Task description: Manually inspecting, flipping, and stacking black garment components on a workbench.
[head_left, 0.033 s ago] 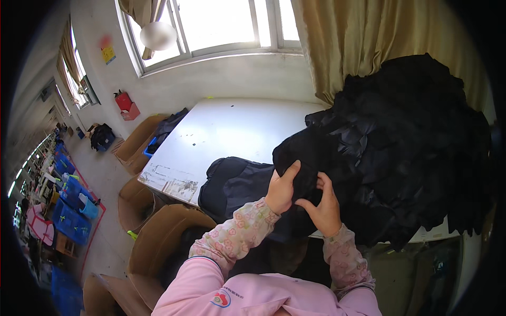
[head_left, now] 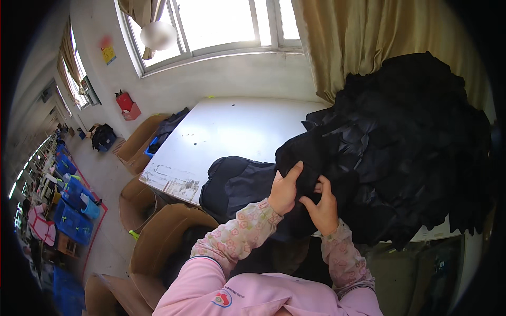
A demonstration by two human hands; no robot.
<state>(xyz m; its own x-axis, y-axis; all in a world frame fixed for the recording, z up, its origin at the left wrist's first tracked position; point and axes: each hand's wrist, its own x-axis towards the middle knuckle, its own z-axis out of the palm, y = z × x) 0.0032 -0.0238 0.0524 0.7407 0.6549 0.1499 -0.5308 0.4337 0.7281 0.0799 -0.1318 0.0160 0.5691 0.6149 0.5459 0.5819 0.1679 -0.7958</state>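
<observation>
A big heap of black fabric pieces [head_left: 416, 142] fills the right side of the white table [head_left: 237, 124]. My left hand [head_left: 284, 190] and my right hand [head_left: 322, 209] both grip a black piece of fabric [head_left: 305, 152] at the heap's near left edge, thumbs pressed into the cloth. My sleeves are pink with a flower print. A folded dark navy garment [head_left: 237, 181] lies flat on the table just left of my left hand.
Open cardboard boxes [head_left: 153, 242] stand on the floor along the table's left side, and one further back [head_left: 138, 141] holds dark cloth. Blue crates [head_left: 74, 210] sit far left. A tan curtain [head_left: 358, 47] and a window [head_left: 221, 23] are behind the table.
</observation>
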